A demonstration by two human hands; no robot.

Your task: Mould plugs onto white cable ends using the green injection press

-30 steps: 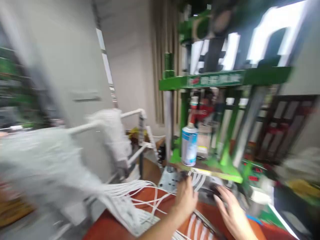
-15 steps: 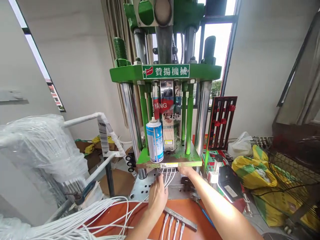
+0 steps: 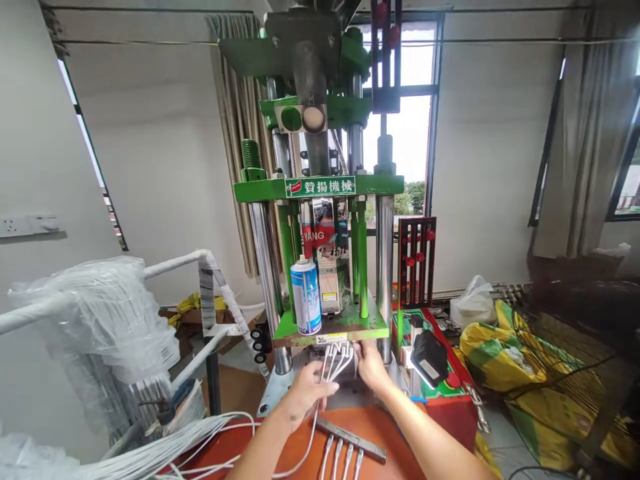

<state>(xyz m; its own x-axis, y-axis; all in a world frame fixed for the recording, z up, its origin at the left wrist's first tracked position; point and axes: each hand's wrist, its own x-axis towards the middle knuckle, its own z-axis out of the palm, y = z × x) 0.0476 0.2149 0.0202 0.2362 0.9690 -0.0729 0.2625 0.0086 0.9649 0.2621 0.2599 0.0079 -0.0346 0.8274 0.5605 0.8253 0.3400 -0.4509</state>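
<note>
My left hand (image 3: pixel 307 392) is closed around a few white cables (image 3: pixel 336 367) below the green press plate (image 3: pixel 360 333). The cables rise from between thumb and fingers to pale plugs at a part under the plate's front edge. My right hand (image 3: pixel 373 368) is at the right of these plugs, its fingers curled in under the plate; what they grip is hidden. On the orange-red bench top, just below my hands, lies a metal bar (image 3: pixel 353 440) with several white plugged cables (image 3: pixel 336 457) running from it. A blue-and-white spray can (image 3: pixel 306 297) stands upright on the plate.
The green press (image 3: pixel 320 189) rises ahead on thick metal columns. A large bundle of white cables (image 3: pixel 200 440) lies at the left beside a wrapped rack (image 3: pixel 175 267). To the right are a black control box (image 3: pixel 429 360) and yellow-green sacks (image 3: pixel 493 347).
The view has tilted up and shows more of the press. The plugs under the plate are now more visible. My left hand's fingers have turned across the cables; my right hand is still beside them.
</note>
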